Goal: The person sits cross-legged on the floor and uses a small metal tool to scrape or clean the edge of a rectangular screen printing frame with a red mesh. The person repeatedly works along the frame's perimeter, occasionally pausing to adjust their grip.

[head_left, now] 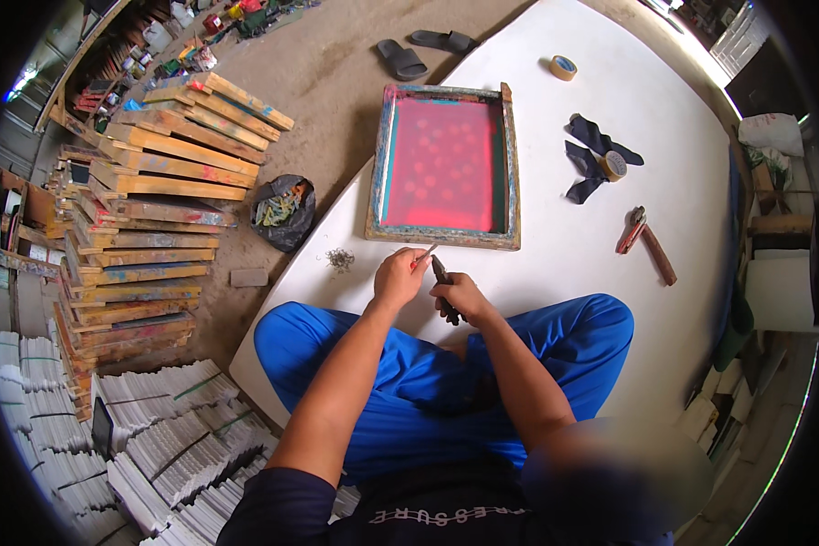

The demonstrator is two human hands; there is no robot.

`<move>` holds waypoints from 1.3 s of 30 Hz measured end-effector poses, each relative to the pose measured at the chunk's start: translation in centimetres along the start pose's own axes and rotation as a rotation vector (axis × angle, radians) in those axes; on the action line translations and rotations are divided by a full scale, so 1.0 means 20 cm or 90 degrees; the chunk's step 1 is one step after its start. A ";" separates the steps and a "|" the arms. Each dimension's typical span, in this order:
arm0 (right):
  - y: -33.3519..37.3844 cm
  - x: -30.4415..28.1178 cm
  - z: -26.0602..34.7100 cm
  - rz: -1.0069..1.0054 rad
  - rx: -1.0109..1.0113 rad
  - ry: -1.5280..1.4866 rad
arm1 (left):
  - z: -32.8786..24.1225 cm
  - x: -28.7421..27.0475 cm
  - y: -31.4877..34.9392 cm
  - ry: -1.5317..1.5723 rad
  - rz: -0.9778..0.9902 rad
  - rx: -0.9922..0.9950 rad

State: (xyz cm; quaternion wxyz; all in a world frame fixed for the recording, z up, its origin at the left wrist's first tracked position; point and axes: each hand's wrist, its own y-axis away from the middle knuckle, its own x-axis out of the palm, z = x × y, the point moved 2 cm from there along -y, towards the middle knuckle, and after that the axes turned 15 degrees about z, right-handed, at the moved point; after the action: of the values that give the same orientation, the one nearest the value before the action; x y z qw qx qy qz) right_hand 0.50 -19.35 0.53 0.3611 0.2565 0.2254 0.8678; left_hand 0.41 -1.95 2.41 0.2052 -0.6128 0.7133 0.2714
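Note:
In front of me lies a screen printing frame (511, 200), its worn wooden sides around a pink mesh with paler round spots. Close to its near edge, my left hand (399, 279) is closed on a slim tool (430, 250) with a bit of red and a thin metal tip pointing up to the frame. My right hand (464, 297) grips dark pliers (439, 270), jaws up, just right of the left hand. The exact kind of the slim tool is hidden by my fingers. Left of my hands sits a small heap of bent staples (340, 259).
On the white board (555, 136) are a tape roll (563, 67), dark cloth strips (601, 138) with another tape roll (613, 165), and a red-handled tool (631, 230) beside a hammer-like handle (659, 255). Stacked wooden frames (146, 246), a black bag (284, 212) and bundled paper (182, 423) stand left.

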 end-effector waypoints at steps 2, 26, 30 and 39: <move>0.00 0.03 0.02 0.030 0.017 -0.011 | 0.02 -0.01 0.01 0.017 -0.003 -0.025; -0.02 -0.05 -0.03 -0.058 0.024 -0.067 | 0.53 -0.29 0.12 0.129 -0.297 -0.660; -0.02 -0.21 -0.05 -0.175 -0.008 -0.044 | 0.54 -0.25 0.09 0.114 -0.300 -0.599; 0.01 -0.29 -0.02 -0.223 0.005 -0.079 | 0.28 -0.15 -0.02 -0.164 -0.161 -0.237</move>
State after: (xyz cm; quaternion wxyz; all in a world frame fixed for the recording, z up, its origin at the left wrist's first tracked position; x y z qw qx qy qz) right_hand 3.61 -23.81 -1.25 0.5189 0.2675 0.2472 0.7734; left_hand 0.99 3.95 -0.11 0.2102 -0.6848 0.5365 0.4462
